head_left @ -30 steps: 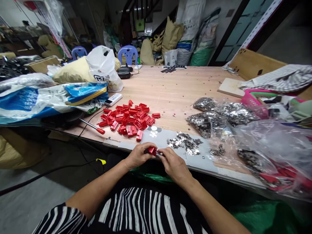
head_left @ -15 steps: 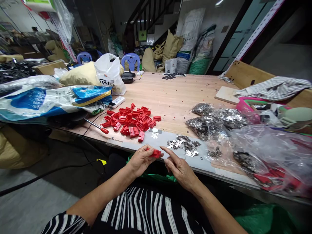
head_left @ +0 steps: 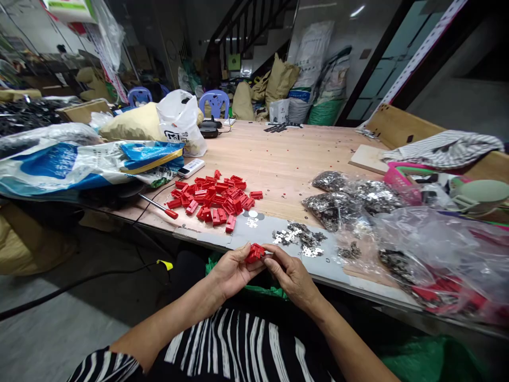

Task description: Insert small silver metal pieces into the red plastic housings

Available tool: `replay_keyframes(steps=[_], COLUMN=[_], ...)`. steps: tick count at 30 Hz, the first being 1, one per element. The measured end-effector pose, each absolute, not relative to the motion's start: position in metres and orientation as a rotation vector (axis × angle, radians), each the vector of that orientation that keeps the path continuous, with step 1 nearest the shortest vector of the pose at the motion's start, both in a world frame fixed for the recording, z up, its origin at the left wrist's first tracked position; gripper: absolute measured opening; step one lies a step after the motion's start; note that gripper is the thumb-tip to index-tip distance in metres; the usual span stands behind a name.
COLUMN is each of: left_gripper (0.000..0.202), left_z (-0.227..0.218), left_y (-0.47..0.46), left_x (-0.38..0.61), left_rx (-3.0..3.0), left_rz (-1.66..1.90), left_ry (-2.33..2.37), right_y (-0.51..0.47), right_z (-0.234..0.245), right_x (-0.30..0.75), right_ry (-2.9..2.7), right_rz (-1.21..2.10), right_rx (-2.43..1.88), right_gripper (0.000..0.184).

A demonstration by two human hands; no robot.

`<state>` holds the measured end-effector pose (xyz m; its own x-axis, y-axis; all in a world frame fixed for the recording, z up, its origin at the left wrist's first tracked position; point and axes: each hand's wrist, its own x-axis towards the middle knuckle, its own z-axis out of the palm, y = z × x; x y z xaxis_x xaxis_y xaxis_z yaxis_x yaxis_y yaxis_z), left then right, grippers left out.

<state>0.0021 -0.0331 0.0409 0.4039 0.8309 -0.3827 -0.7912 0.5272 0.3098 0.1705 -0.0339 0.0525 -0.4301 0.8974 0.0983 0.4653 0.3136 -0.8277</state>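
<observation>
My left hand (head_left: pixel 234 270) holds a small red plastic part (head_left: pixel 255 253) between thumb and fingers, just off the table's front edge. Its upper face shows raised edges and recesses. Thumb and forefinger of my right hand (head_left: pixel 292 276) are pinched together at the part's right end; whatever sits between them is too small to make out. Beyond my hands lies a heap of similar red plastic parts (head_left: pixel 214 199). Small flat metal pieces (head_left: pixel 300 233) are spread on a grey sheet (head_left: pixel 264 233), with a smaller cluster of silvery pieces (head_left: pixel 252 222) nearer the heap.
A red-handled screwdriver (head_left: pixel 169 212) lies left of the heap, near a white device (head_left: pixel 191 168). Clear bags of metal pieces (head_left: pixel 334 207) crowd the right side, beside a pink basket (head_left: pixel 397 183) and a green cup (head_left: pixel 481 193). Blue-and-white sacking (head_left: pixel 59 167) covers the left.
My right hand has moved left to the red part, its fingers closing from apart into a pinch. My left hand has turned the part, so its recessed face shows more.
</observation>
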Motion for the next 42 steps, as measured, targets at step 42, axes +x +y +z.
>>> replay_keyframes(steps=[42], left_gripper=[0.016], left_z=[-0.009], left_y=[-0.051], left_x=[-0.020], left_rx=[1.325], left_rz=[1.161], left_ry=[1.230], right_y=[0.005], right_z=[0.044], right_x=[0.170], right_ry=[-2.129], right_rz=[0.702], right_rx=[-1.401], right_gripper=[0.029])
